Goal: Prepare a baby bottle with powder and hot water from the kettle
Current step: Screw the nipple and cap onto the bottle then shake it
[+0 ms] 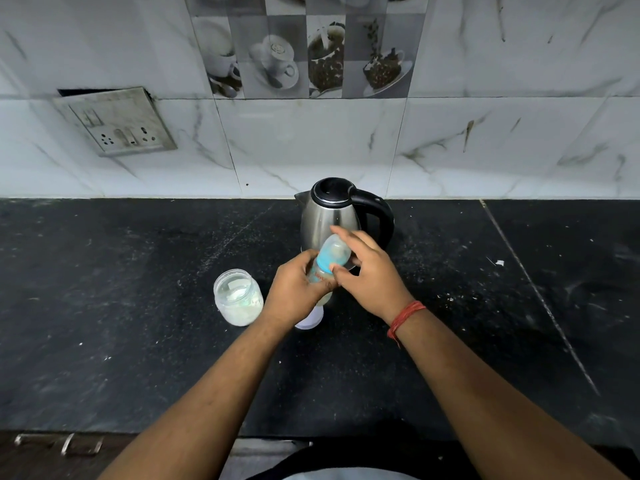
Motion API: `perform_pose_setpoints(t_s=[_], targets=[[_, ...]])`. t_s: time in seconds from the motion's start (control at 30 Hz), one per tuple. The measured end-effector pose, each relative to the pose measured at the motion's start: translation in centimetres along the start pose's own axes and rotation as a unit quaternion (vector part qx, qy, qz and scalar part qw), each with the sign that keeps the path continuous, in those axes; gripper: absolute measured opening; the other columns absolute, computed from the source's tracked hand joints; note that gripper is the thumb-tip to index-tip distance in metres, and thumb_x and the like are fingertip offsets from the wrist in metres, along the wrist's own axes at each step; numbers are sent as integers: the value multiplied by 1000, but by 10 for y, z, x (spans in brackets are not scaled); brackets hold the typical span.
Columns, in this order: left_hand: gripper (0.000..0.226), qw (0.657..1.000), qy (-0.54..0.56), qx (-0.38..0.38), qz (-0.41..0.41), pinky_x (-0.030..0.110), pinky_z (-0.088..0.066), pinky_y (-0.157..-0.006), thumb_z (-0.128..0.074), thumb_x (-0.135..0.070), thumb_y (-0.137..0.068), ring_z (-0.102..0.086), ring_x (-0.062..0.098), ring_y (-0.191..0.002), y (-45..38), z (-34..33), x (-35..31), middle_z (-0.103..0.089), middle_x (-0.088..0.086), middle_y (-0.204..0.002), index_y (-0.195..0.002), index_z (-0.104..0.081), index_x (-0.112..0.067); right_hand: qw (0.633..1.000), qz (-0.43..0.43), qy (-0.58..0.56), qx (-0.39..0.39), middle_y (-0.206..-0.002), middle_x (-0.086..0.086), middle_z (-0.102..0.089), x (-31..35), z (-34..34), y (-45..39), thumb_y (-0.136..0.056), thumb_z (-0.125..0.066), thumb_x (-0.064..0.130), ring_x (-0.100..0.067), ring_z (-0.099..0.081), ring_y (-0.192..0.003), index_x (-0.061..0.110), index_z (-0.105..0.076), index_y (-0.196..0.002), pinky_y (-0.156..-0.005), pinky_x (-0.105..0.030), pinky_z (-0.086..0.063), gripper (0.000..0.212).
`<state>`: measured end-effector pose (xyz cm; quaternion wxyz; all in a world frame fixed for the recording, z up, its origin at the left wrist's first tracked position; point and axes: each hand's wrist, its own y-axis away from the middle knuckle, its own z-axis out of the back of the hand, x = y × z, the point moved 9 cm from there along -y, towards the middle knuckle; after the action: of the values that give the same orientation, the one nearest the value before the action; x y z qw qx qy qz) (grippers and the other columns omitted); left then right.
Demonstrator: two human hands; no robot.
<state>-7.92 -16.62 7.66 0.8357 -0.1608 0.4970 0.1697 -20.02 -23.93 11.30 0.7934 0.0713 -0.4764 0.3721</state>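
Black speckled stone makes up the countertop (138, 341), dusted with pale specks, and everything sits in relation to the steel kettle (329, 220) at its back edge. Nearest the camera, two bare forearms reach in; the right wrist wears a red thread band (406, 318). In front of the kettle, the left hand (294, 292) is wrapped around the lower body of the baby bottle (327, 268), which is tilted, its top leaning away toward the kettle. The right hand (370, 275) is closed on the bottle's upper end, thumb on the blue collar (325, 259) and fingers curved over the clear cap. Reddish print on the bottle is too blurred to read. Under the left hand, a white lid-like piece (310, 318) rests on the counter. Left of and nearer than the kettle, an open clear jar (238, 296) holds white powder. The kettle has a black lid and handle, lid shut. Behind it rises marble-look wall tile, with a socket plate (116, 121) far left and coffee-cup picture tiles (308, 53) above.
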Motion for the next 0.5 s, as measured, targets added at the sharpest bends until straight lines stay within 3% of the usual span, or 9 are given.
perform_pose_setpoints(t_s=[0.13, 0.23, 0.33, 0.4, 0.5], targets=[[41, 999, -32, -2, -8, 21, -53, -71, -86, -30, -80, -67, 6, -86, -3, -2, -1, -72, -8, -97, -115, -67, -22, 1000, -10, -2, -2, -139, 11, -49, -6, -3, 0, -87, -70, 11, -10, -51, -130, 29, -45, -149, -108, -38, -49, 69], [48, 999, -27, 24, 3, 19, -54, -74, -87, -35, -78, -67, 4, -90, -6, -5, 2, -72, -10, -100, -119, -65, -23, 999, -30, -29, 22, -142, 8, -49, -14, -3, 0, -90, -70, 11, -11, -55, -129, 33, -41, -152, -107, -40, -50, 72], [49, 998, 11, 34, 42, 21, -54, -77, -88, -38, -78, -68, 6, -91, -13, -4, 5, -72, -9, -102, -119, -66, -23, 991, -63, -119, 26, -135, 8, -59, -15, -1, 3, -99, -58, 6, -8, -61, -123, 34, -34, -155, -106, -34, -51, 67], [48, 997, 34, 47, 53, 25, -57, -82, -87, -41, -78, -69, 6, -93, -18, -5, 5, -73, -9, -103, -118, -66, -25, 991, -54, -120, 22, -133, 14, -61, -12, 1, 6, -100, -51, 1, -5, -59, -125, 33, -32, -155, -108, -30, -47, 66], [47, 995, 56, 58, 56, 33, -59, -90, -88, -39, -78, -71, 7, -97, -21, -6, 3, -75, -9, -105, -118, -67, -25, 993, -48, -90, 58, -144, 10, -52, -9, 2, 9, -91, -50, -11, -3, -55, -130, 39, -24, -158, -108, -32, -48, 87]])
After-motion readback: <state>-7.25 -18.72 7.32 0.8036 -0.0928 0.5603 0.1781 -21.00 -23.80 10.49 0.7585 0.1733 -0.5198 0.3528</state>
